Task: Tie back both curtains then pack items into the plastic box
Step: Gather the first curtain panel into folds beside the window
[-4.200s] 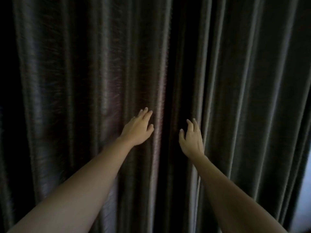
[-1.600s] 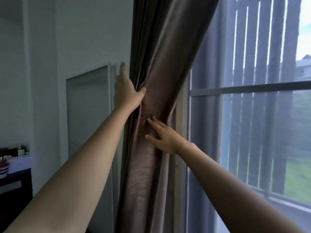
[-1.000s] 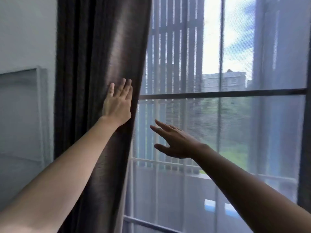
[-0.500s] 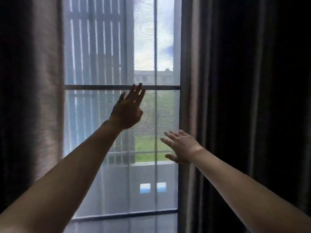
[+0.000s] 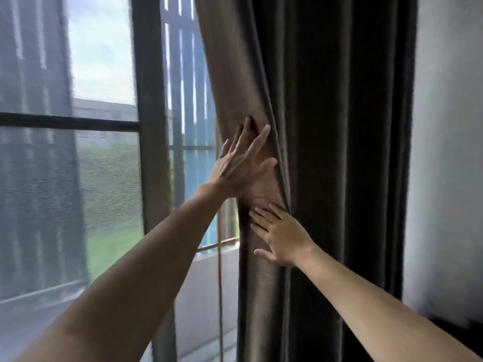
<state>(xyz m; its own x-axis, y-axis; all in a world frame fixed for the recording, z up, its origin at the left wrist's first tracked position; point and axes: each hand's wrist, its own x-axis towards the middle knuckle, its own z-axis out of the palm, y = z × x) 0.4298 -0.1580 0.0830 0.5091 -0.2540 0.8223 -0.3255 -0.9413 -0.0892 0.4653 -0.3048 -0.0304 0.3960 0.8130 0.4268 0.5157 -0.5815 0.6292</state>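
The dark brown right curtain (image 5: 326, 152) hangs bunched against the right wall, its left edge pulled inward. My left hand (image 5: 241, 163) presses flat against that edge with fingers spread. Just below it, my right hand (image 5: 283, 235) lies flat on the same fold, fingers apart. Neither hand is closed around the fabric. The left curtain and the plastic box are out of view.
A tall window with a dark frame (image 5: 149, 152) and a mesh screen (image 5: 52, 192) fills the left half. A thin cord (image 5: 220, 283) hangs beside the curtain edge. A white wall (image 5: 449, 152) stands to the right of the curtain.
The view has swung right from the open window to the right curtain. Both hands moved from the air in front of the glass onto the curtain's left edge.
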